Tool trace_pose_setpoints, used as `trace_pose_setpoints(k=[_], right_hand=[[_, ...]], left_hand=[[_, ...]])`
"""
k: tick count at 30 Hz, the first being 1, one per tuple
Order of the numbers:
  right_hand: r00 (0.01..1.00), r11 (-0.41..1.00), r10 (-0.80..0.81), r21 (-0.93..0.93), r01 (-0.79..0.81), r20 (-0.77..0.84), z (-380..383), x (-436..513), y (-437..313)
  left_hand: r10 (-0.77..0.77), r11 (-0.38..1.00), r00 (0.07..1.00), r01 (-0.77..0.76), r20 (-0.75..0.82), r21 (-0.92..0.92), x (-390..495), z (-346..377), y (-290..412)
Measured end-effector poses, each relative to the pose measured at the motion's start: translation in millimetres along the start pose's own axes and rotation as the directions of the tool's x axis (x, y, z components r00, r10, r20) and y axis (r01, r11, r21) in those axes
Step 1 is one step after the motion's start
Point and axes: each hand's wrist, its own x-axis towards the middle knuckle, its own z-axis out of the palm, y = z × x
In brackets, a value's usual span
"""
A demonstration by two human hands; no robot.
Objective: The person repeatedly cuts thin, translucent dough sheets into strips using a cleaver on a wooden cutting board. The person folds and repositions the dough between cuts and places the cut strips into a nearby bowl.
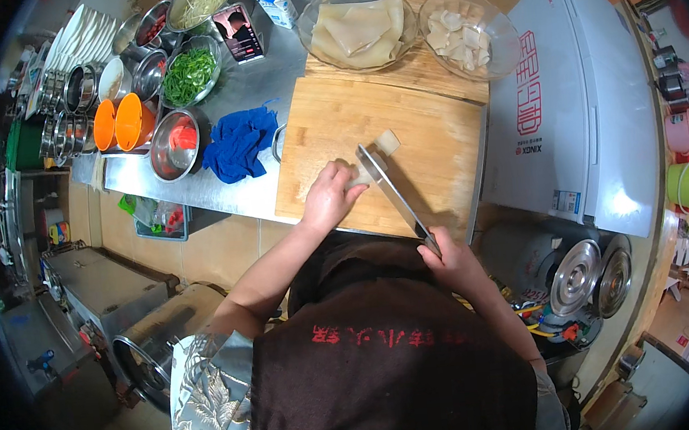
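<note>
My right hand (454, 259) grips the handle of a cleaver (393, 192), its blade slanting up and left over a wooden cutting board (323, 115). My left hand (328, 199) holds a pale, translucent strip of food (356, 179) against the board, fingertips just left of the blade. Beyond the blade lies a cut pale piece (387, 142). Behind the board, a large glass bowl (308, 37) holds broad pale sheets (359, 29). Another glass bowl (505, 50) to its right contains small cut pieces (458, 36).
A blue cloth (240, 143) lies left of the board, near a steel bowl (158, 160) with a red item. Chopped greens (189, 74), a propped phone (238, 34) and a carton (277, 6) stand farther back. A white freezer (562, 104) borders the right side.
</note>
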Motion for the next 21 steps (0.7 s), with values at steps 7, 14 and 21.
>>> trace_pose_setpoints(k=[7,14,21], right_hand=[[0.998,0.990,-0.062,-0.129,0.064,0.017,-2,0,2],[0.991,0.949,-0.136,-0.284,0.134,0.013,10,23,5],[0.933,0.954,-0.300,-0.061,0.293,-0.199,16,48,28]], left_hand=[[0.139,0.989,0.988,-0.135,-0.071,0.059,3,1,-1],[0.176,0.983,0.984,-0.174,-0.027,0.062,7,1,-3],[0.193,0.976,0.980,-0.197,0.054,0.089,12,-9,2]])
